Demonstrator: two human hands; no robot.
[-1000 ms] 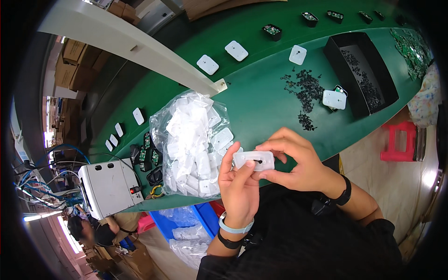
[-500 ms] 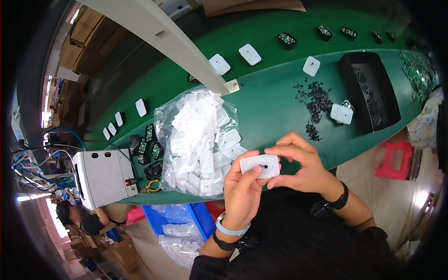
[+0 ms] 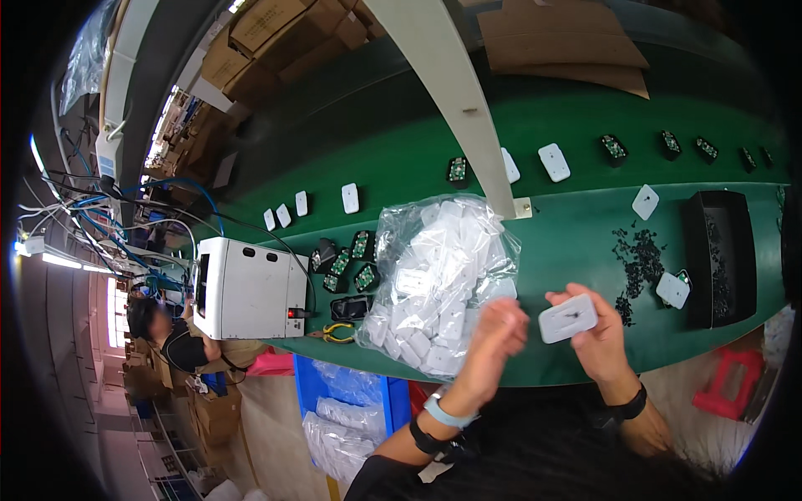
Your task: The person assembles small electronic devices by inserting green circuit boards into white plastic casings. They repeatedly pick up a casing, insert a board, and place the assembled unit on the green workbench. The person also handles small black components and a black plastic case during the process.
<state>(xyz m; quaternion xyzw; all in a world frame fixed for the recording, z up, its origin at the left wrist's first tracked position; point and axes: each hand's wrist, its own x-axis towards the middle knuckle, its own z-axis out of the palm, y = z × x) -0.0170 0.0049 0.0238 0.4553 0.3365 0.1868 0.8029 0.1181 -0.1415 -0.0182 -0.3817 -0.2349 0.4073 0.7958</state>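
Your right hand fingers grip a white cover over the green table, while your left hand, fingers curled empty, hovers beside the bag.

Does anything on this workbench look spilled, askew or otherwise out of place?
A scatter of small black parts lies loose on the green bench, just left of the black tray holding similar pieces, so it looks spilled or tipped out. Otherwise nothing stands out: the right hand holds a white cover, beside the clear bag of covers.
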